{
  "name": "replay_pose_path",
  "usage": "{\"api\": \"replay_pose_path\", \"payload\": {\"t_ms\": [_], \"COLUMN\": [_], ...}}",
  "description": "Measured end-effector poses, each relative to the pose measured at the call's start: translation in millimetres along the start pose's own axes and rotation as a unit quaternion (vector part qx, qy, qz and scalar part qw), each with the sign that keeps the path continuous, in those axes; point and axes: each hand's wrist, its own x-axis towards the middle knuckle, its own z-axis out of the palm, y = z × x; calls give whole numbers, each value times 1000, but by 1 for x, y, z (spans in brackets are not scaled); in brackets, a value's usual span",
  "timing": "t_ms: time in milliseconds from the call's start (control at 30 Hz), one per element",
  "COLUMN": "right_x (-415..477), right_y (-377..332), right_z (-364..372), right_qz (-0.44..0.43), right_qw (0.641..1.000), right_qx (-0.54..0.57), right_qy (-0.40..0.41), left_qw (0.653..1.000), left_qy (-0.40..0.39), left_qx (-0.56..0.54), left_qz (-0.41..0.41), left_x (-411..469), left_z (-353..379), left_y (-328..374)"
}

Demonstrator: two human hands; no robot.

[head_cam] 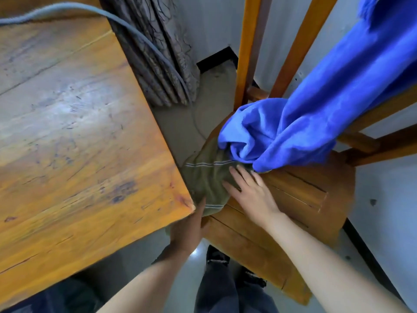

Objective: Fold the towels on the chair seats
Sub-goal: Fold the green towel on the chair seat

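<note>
Nearest, dark trousers point(216, 288) stand over a pale floor. The left hand point(187, 229), partly hidden by the desk point(79, 132) corner, pinches the near edge of the green towel point(203, 177), thumb on top. Just right of it, the right hand point(250, 193) lies flat on that towel, fingers spread. The green towel, with thin pale stripes, sits on the left part of the wooden chair seat point(304, 195). Farther on, a crumpled blue towel point(316, 114) overlaps its far end and drapes up to the right across the chair back point(246, 53). Beyond hang a patterned curtain point(158, 53) and a grey cable point(140, 35).
</note>
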Motion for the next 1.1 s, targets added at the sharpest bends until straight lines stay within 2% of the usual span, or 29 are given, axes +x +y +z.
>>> {"api": "replay_pose_path", "payload": {"t_ms": [67,200,233,300,367,433,533,600,700,833,1033,1100], "right_x": [5,-3,-9,-24,-42,-60,-85,-102,-122,-140,-150,-150], "right_y": [2,6,5,1,-2,-5,-12,-18,-21,-20,-16,-14], "right_z": [3,13,15,21,26,29,27,24,23,5,-51,-73], "right_qz": [2,27,34,49,66,80,84,95,105,141,177,197], "right_qw": [1000,999,999,997,995,993,993,993,993,986,961,949], "right_qx": [1,19,23,35,52,60,70,63,53,80,150,171], "right_qy": [19,23,32,51,59,62,33,0,-3,49,153,175], "left_qw": [999,990,988,991,991,992,992,990,983,970,946,943], "left_qy": [27,115,113,65,58,19,-56,-63,-15,-21,116,135], "left_qx": [29,-37,-55,-70,-84,-100,-97,-112,-172,-240,-298,-298], "left_qz": [8,73,87,94,90,76,55,55,64,24,48,67], "left_x": [4,3,0,-6,-13,-22,-38,-55,-74,-89,-107,-110], "left_z": [4,13,13,15,20,20,29,30,30,6,-54,-73], "left_y": [-2,-6,-7,-8,-8,-4,-1,2,9,25,46,51]}}
